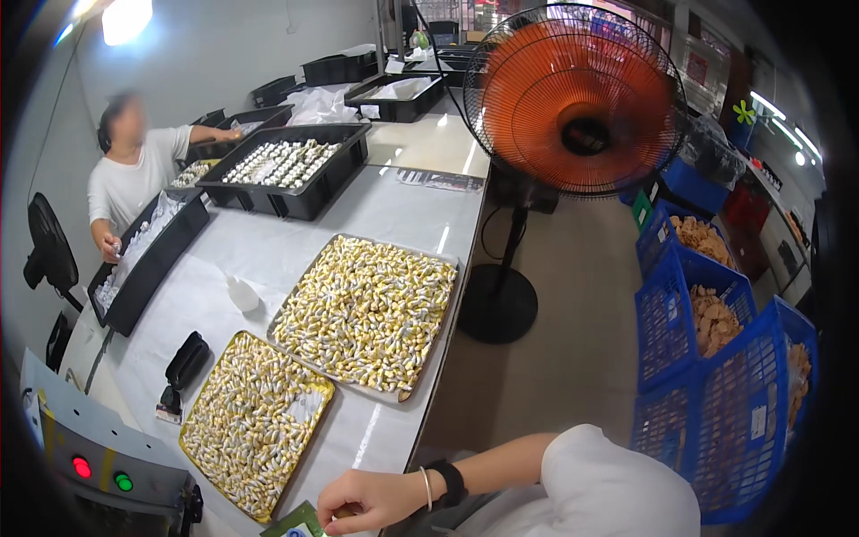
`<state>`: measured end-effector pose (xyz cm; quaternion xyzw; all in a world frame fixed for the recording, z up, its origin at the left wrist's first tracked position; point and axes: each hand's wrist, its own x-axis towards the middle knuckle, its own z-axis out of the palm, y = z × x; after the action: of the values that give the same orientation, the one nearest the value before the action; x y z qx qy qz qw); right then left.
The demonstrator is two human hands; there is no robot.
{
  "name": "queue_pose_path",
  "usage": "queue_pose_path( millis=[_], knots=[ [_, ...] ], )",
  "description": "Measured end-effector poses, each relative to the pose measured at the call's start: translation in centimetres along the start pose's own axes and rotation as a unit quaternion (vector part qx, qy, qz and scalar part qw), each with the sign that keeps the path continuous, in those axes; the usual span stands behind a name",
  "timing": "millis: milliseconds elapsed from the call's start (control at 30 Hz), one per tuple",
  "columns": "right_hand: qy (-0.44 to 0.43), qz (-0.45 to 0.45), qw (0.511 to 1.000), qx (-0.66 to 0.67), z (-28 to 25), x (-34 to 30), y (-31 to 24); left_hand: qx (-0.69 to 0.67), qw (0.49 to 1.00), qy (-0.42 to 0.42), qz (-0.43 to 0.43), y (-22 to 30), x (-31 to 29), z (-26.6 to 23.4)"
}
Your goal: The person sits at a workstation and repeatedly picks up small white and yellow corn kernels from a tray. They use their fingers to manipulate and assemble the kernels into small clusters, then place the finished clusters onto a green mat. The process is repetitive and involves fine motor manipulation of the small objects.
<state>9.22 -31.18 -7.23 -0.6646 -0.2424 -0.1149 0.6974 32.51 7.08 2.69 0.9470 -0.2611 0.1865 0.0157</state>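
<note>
My right hand (371, 499), with a white bangle and a black watch on its wrist, is at the bottom edge. Its fingers are curled closed round something small and brownish that I cannot make out. Beside the fingertips lies a flat green thing (302, 519), partly cut off by the frame's edge. Just beyond the hand is a yellow-rimmed tray (326, 388) heaped with small yellow and white pieces (250, 421). A second, larger tray (405, 395) of similar pieces sits behind it to the right. My left hand is out of view.
A grey machine with a red button (82, 467) and a green button (123, 482) stands at left. A white bottle (242, 294), black case (188, 360) and black bins (309, 206) are on the table. A co-worker (139, 174) sits beyond. An orange fan (573, 98) and blue crates (667, 331) stand right.
</note>
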Motion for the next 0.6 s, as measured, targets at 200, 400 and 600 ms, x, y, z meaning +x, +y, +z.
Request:
queue_pose_path(
  millis=[200,400,600],
  knots=[
    [0.017,-0.012,0.997,-0.070,0.3,0.1,0.5,-0.010,1.000,-0.011,0.016,4.6,12.0,6.0],
    [0.002,-0.034,0.996,-0.083,0.2,0.1,0.5,-0.025,0.999,-0.025,-0.011,6.1,16.0,9.0],
    [-0.005,-0.037,0.997,-0.067,-0.1,0.5,-0.1,-0.041,0.998,-0.016,-0.041,5.3,16.6,9.6]
  ],
)
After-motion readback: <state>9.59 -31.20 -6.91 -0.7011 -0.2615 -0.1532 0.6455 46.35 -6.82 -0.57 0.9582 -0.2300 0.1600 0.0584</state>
